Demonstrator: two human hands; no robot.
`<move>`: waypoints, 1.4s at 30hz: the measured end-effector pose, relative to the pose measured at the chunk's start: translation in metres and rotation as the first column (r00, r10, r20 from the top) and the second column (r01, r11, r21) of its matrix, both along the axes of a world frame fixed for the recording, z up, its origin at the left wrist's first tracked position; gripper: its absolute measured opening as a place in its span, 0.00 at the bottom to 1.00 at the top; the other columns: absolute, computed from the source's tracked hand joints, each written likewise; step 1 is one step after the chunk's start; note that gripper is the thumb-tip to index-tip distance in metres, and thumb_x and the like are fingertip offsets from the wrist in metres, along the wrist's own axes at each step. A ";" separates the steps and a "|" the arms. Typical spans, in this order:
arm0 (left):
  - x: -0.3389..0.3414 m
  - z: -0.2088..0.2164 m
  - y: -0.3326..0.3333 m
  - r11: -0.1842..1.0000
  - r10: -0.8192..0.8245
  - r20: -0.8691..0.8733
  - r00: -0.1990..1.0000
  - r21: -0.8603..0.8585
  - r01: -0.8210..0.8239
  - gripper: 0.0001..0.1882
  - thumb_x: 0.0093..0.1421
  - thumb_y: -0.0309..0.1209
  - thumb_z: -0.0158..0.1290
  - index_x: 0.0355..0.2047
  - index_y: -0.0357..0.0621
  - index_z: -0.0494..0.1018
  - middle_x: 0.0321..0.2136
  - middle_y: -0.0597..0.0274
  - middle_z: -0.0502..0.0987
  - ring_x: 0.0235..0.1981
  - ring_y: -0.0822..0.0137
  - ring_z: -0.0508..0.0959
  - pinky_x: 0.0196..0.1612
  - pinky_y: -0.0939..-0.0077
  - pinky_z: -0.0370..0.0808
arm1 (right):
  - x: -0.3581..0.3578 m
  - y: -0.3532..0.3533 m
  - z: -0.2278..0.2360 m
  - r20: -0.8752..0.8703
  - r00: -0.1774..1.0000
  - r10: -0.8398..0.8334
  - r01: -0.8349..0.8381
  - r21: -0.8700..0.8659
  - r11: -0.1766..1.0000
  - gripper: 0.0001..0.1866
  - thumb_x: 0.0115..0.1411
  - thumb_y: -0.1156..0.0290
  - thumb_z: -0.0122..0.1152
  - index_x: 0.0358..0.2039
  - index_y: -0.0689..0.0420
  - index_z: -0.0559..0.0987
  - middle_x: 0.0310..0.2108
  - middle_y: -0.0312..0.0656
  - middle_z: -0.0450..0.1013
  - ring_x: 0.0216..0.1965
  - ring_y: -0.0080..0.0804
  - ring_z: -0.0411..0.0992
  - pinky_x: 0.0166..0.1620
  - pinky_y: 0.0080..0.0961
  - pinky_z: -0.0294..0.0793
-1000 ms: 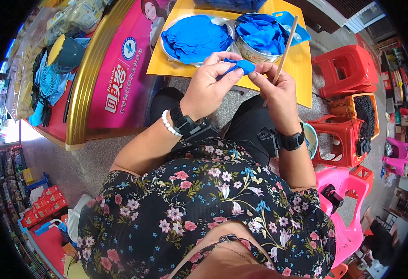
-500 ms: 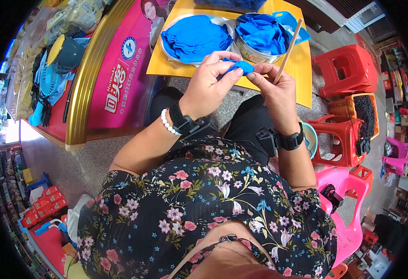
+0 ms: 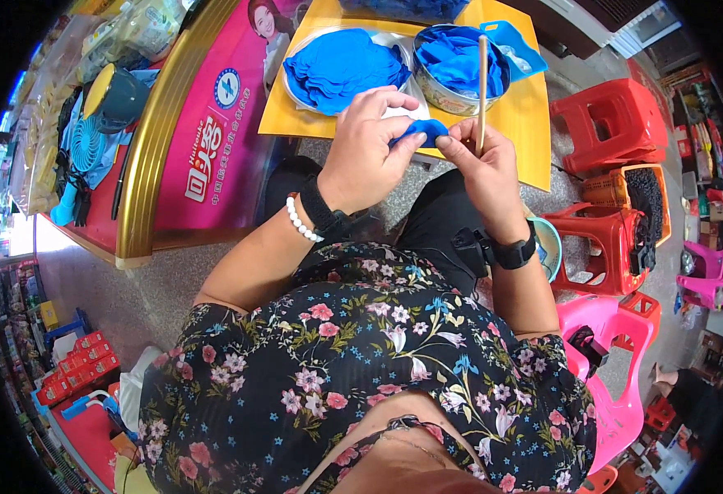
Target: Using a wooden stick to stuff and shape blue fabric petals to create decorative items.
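Evidently both hands are busy with one small blue piece (image 3: 427, 130), which is held up between them, on the near side of two containers of blue material. The left hand (image 3: 374, 152) pinches its left end between thumb and forefinger, the remaining fingers loosely curled and spread a little. The right hand (image 3: 483, 160) is mostly closed: thumb and fingertips meet at the right end of the piece, while a thin wooden stick (image 3: 482, 90) stands up out of the grip, its far end rising in front of the containers. How the covered fingers lie around that stick cannot be told.

Beyond the hands, on a yellow tabletop (image 3: 526, 140), a white tray (image 3: 406, 49) on the left bears a heap of flat, thin blue sheets (image 3: 345, 70). Just to its right is a round tin (image 3: 452, 100) filled with folded-looking blue pieces (image 3: 460, 58), and a bright blue plastic container (image 3: 528, 58) lies beside the tin, farther right. A pink-fronted counter (image 3: 188, 148) with gold trim flanks the left side, with a small blue fan (image 3: 88, 144) on it. On the right are red stools (image 3: 617, 123) and, nearer, a pink chair (image 3: 621, 403).
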State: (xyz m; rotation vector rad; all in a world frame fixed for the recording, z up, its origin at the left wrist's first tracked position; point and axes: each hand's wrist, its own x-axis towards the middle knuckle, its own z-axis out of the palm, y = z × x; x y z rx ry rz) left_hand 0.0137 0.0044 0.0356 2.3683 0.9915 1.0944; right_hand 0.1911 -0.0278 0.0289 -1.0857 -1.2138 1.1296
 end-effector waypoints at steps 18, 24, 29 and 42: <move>0.003 0.000 -0.003 0.356 0.212 0.801 0.559 -0.596 0.719 0.14 0.63 0.33 0.47 0.42 0.36 0.73 0.36 0.66 0.77 0.37 0.78 0.74 0.44 0.82 0.68 | 0.000 0.000 0.016 -0.264 0.958 0.110 -0.154 -0.151 0.977 0.06 0.59 0.68 0.58 0.32 0.55 0.73 0.18 0.22 0.60 0.16 0.10 0.53 0.19 0.11 0.49; 0.001 -0.005 -0.003 0.403 0.075 0.779 0.622 -0.594 0.696 0.12 0.63 0.33 0.48 0.40 0.36 0.74 0.34 0.67 0.76 0.37 0.78 0.73 0.45 0.82 0.67 | 0.004 0.005 0.015 -0.357 0.932 0.067 -0.126 -0.146 0.981 0.06 0.59 0.67 0.58 0.31 0.55 0.73 0.19 0.23 0.62 0.17 0.09 0.54 0.19 0.11 0.49; 0.007 -0.001 -0.014 0.330 -0.003 0.835 0.551 -0.519 0.789 0.11 0.61 0.31 0.50 0.40 0.37 0.73 0.35 0.65 0.76 0.38 0.77 0.73 0.46 0.81 0.67 | -0.004 0.007 0.007 -0.297 0.955 0.010 -0.047 -0.119 0.992 0.07 0.60 0.67 0.58 0.31 0.56 0.73 0.20 0.24 0.63 0.18 0.09 0.55 0.20 0.11 0.51; 0.002 -0.003 -0.009 0.210 0.017 0.744 0.668 -0.656 0.725 0.11 0.62 0.31 0.49 0.40 0.36 0.73 0.32 0.64 0.77 0.32 0.75 0.75 0.42 0.78 0.73 | 0.000 0.005 0.006 -0.272 0.962 0.036 -0.090 -0.186 0.978 0.07 0.61 0.66 0.55 0.34 0.56 0.73 0.23 0.26 0.67 0.22 0.11 0.61 0.24 0.10 0.59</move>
